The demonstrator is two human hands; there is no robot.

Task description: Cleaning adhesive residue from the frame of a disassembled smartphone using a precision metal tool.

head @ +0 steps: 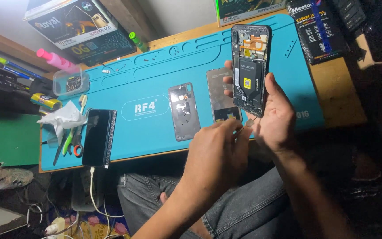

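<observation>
Opened phone [250, 68], light, stiff and fragile with circuitry bared, we grip by its edges in our right hand [274, 116], while our left hand [219, 146] pinches a small part [248, 122] at its base.

An opened black phone [250, 68] is standing upright above the blue mat, its battery and orange ribbon cable showing, while a small silvery piece [247, 124] is sitting just under its bottom edge.

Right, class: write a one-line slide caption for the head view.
Right hand holds an opened phone upright over a blue repair mat; left hand pinches at its lower edge.
</observation>
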